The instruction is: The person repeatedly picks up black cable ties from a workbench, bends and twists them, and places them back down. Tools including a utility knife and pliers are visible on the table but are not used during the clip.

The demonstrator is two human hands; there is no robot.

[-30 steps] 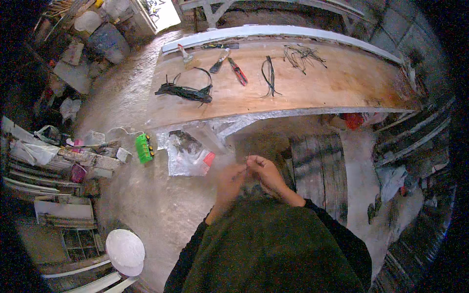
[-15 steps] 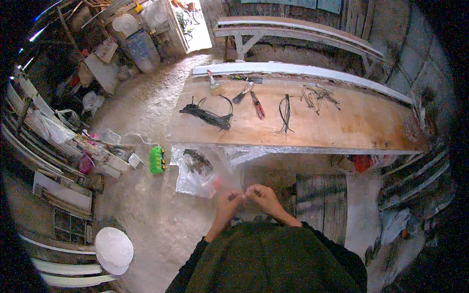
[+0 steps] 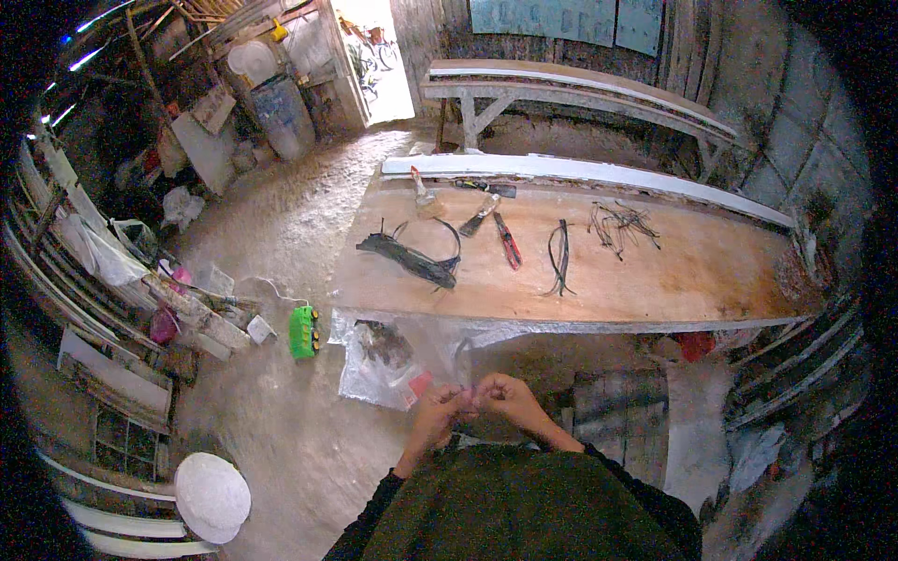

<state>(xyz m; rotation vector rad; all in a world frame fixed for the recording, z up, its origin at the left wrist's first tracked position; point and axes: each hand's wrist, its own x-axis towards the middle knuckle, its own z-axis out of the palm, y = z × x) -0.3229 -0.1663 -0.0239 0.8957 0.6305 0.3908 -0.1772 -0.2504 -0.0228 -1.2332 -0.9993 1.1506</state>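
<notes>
My left hand (image 3: 438,417) and my right hand (image 3: 510,402) meet fingertip to fingertip in front of the table's near edge. Both are closed in a pinch. A thin dark strip (image 3: 463,350), blurred, rises from between them; its lower end is hidden by the fingers. On the wooden tabletop (image 3: 655,280) lies a bundle of black strips (image 3: 409,258). Further right are a few loose black strips (image 3: 559,259) and a tangle of thin black pieces (image 3: 621,227). A red and black utility knife (image 3: 508,242) lies between the bundle and the loose strips.
A paintbrush (image 3: 424,194), a scraper (image 3: 480,216) and a dark-handled tool (image 3: 486,188) lie near the table's far side. Below its near edge is a pale plastic sheet (image 3: 368,374). A green toy-like object (image 3: 302,332) and a round white stool (image 3: 213,497) stand left. A bench (image 3: 580,91) stands behind.
The view has tilted upward, so the table and floor things sit lower in the picture. My hands stay pinched together, with only slight finger movement.
</notes>
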